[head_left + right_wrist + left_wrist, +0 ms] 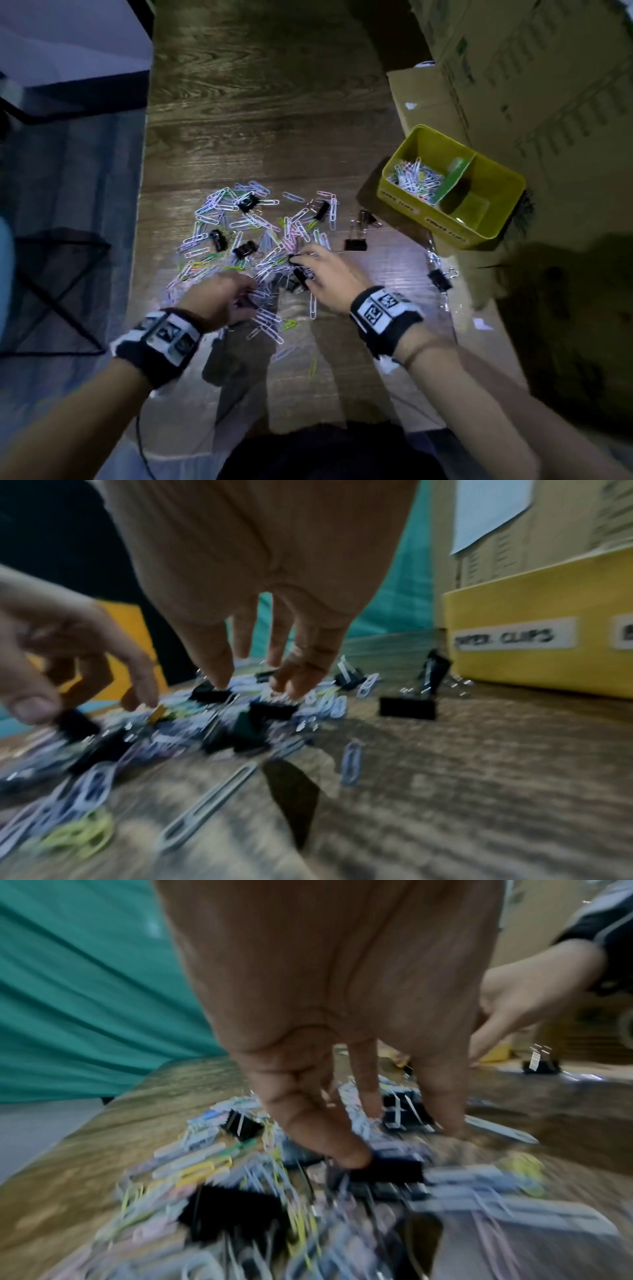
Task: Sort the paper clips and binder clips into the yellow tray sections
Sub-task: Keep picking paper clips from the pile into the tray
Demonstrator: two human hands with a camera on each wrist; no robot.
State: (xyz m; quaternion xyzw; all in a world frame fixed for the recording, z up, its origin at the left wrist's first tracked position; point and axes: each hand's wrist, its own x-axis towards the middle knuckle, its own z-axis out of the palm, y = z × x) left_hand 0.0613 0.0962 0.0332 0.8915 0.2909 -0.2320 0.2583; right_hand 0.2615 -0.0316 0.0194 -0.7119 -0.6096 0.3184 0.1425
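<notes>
- Both hands reach fingers-down into the mixed pile. Left hand: fingers hang extended and slightly spread, one fingertip touching a black binder clip; no closed pinch is visible.
- Right hand, just beside the left: fingertips press onto black binder clips in the pile; blur prevents confirming whether one is pinched, so this grasp cannot be told.
- Right of the hands: loose binder clips stand apart from the pile; beyond them sits the yellow tray, one section holding paper clips, the other apparently empty.
- Risk: paper clips interlock with binder-clip handles; lifting one binder clip may drag tangled paper clips into the wrong section or scatter them off the table.
- View differences: the head view alone shows the tray contents; the right wrist view alone shows the readable "PAPER CLIPS" label; the left wrist view alone shows the fingertip contact.
</notes>
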